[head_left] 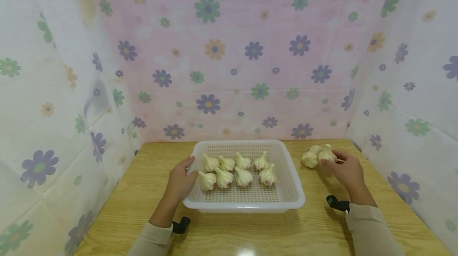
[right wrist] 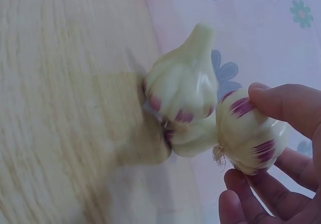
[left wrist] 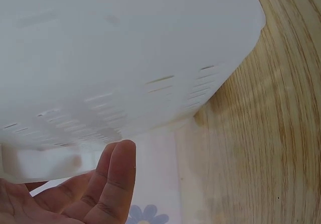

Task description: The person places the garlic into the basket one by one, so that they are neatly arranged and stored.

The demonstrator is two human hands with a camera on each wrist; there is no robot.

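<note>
My left hand (head_left: 181, 180) grips the left rim of a white plastic basket (head_left: 247, 209); in the left wrist view its fingers (left wrist: 118, 176) lie against the outer wall. Several garlic bulbs (head_left: 244, 177) stand in two rows inside, stems up. To the right of the basket, my right hand (head_left: 348, 170) holds a garlic bulb (right wrist: 251, 133) between thumb and fingers, its roots and purple streaks showing. Beside that bulb, two more garlic bulbs (right wrist: 183, 81) sit close together on the table.
The wood-grain table (head_left: 143, 208) carries the basket and the loose bulbs. A flowered cloth (head_left: 229, 69) hangs behind the table and along both sides. Dark wrist-worn devices (head_left: 181, 225) are strapped at both sleeves.
</note>
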